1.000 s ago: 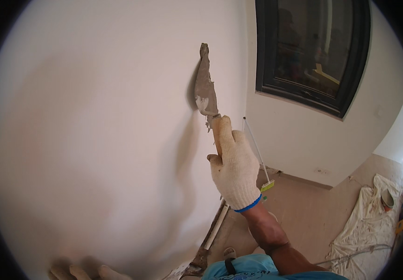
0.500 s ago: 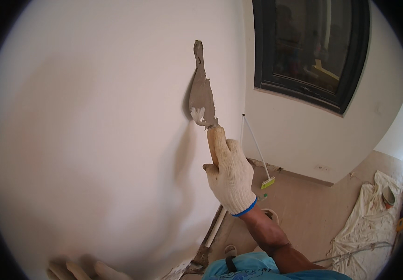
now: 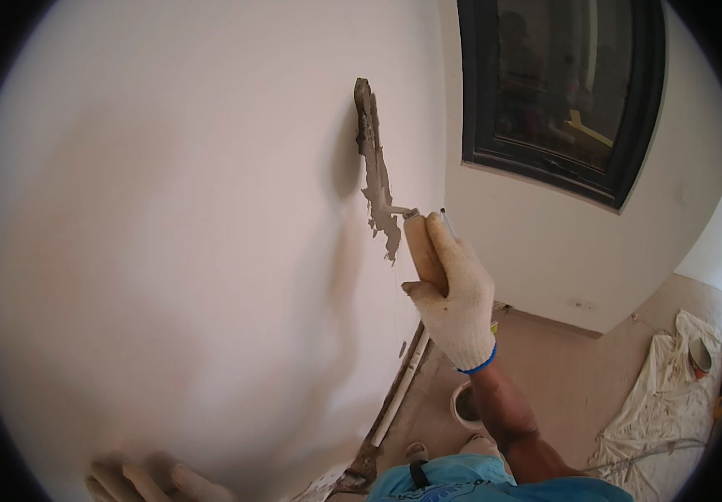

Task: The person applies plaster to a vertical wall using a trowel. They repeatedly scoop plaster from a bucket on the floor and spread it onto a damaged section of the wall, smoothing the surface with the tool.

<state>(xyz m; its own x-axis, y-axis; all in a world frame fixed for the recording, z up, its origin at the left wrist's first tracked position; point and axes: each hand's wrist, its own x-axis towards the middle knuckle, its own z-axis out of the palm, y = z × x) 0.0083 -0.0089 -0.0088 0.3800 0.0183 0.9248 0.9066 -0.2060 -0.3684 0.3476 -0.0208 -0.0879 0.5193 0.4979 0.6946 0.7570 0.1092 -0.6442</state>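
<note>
A tan wooden-handled trowel [image 3: 424,251] is gripped by the cream-knit-gloved right hand [image 3: 461,314], its metal end seen at a ragged grey mortar strip [image 3: 375,171] on the smooth white wall [image 3: 185,251]. At lower left, the gloved left hand [image 3: 141,482] is partly shown; its grip cannot be told.

To your right you see a window [image 3: 574,157] with a dark frame, set in a pale side wall [image 3: 553,238]; a yellow strip [image 3: 588,128] shows in its glass. Low on that wall you have a socket plate [image 3: 583,304]. Below, a crumpled whitish cloth [image 3: 641,418] lies on your brownish floor [image 3: 553,364], a greyish container [image 3: 699,357] at its right side. Nearer you, a long white strip [image 3: 401,391] runs along the floor's edge.
</note>
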